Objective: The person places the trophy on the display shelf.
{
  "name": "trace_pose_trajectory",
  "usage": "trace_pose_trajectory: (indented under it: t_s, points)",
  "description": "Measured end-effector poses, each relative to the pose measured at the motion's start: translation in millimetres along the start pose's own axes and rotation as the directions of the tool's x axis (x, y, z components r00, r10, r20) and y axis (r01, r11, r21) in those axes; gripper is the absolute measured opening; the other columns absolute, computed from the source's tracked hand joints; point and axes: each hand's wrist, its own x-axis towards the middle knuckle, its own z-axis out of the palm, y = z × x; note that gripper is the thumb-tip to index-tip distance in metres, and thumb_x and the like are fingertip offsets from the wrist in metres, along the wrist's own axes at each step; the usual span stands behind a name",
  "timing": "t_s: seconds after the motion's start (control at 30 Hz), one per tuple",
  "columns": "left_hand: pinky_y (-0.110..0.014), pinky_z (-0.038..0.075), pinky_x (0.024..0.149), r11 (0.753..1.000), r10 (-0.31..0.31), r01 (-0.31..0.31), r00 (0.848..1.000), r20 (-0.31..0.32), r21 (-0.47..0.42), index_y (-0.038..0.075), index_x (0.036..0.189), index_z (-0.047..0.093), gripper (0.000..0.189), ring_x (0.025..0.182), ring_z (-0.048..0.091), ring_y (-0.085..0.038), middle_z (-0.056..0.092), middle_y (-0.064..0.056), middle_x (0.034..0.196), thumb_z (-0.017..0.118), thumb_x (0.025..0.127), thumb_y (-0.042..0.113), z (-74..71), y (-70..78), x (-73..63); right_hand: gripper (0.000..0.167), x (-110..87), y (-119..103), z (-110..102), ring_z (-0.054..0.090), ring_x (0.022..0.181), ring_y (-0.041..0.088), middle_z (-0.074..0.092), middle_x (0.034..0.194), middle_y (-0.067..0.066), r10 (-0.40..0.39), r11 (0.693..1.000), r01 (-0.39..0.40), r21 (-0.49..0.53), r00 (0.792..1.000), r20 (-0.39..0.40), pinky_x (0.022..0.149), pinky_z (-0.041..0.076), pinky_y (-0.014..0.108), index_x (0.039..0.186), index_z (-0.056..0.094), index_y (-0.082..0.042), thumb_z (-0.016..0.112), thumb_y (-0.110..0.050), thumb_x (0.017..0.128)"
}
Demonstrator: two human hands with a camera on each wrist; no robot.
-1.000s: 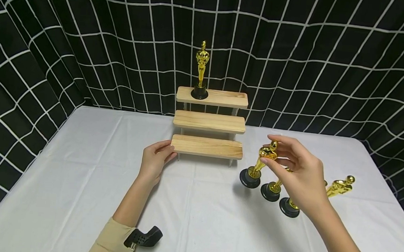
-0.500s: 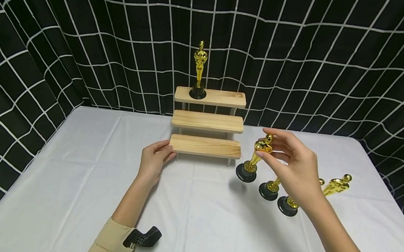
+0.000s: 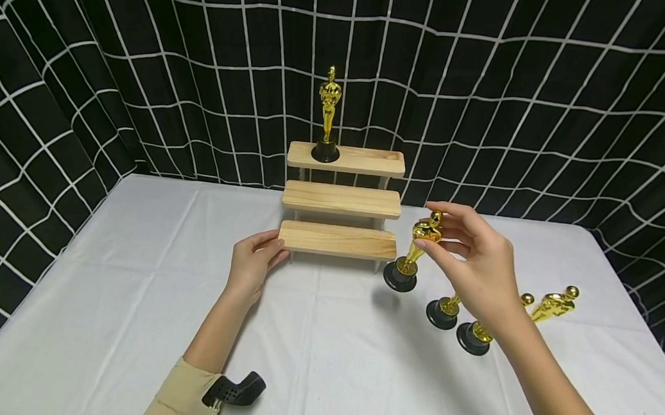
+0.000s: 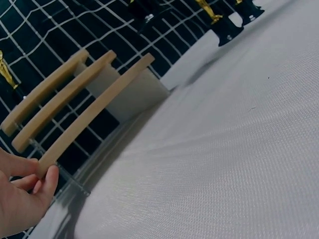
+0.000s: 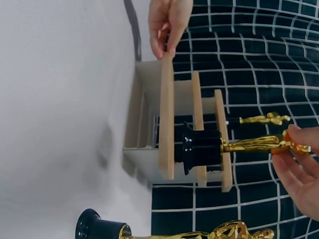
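Observation:
In the head view my right hand (image 3: 473,262) pinches a gold trophy statuette (image 3: 408,263) by its upper body. Its round black base hangs tilted above the cloth, just right of the lowest shelf board. My left hand (image 3: 252,265) grips the left end of a three-tier wooden shelf stand (image 3: 338,241); the left wrist view shows thumb and fingers pinching the end of the lowest board (image 4: 94,110). Another gold statuette (image 3: 329,114) stands upright on the left part of the top board. Seen from the right wrist, the held statuette (image 5: 249,144) lies in front of the boards.
More gold statuettes (image 3: 474,339) stand on the white-covered table (image 3: 185,326) to the right, partly hidden behind my right hand and forearm. A black curtain with a white grid (image 3: 201,95) hangs behind the table. Black wrist devices (image 3: 235,390) sit on both forearms.
My right hand has carried the statuette leftward and slightly up, closer to the shelf's right end. The left hand keeps its grip on the lowest board.

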Motion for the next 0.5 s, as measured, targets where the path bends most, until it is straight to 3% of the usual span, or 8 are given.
trace_pose_trajectory:
  t_s: [0.5]
  points:
    - [-0.018,0.064,0.093,1.000,0.003,-0.003,1.000,0.006,-0.016,-0.016,0.139,0.057,0.036,0.089,0.068,-0.008,0.056,-0.022,0.123,0.060,0.104,-0.008,-0.5,-0.3,0.2,0.050,17.3,-2,3,0.064,0.095,-0.011,0.074,0.112,0.019,-0.008,1.000,0.008,-0.025,1.000,0.003,0.082,0.059,0.003,0.132,0.066,0.004,0.081,0.013,0.085]
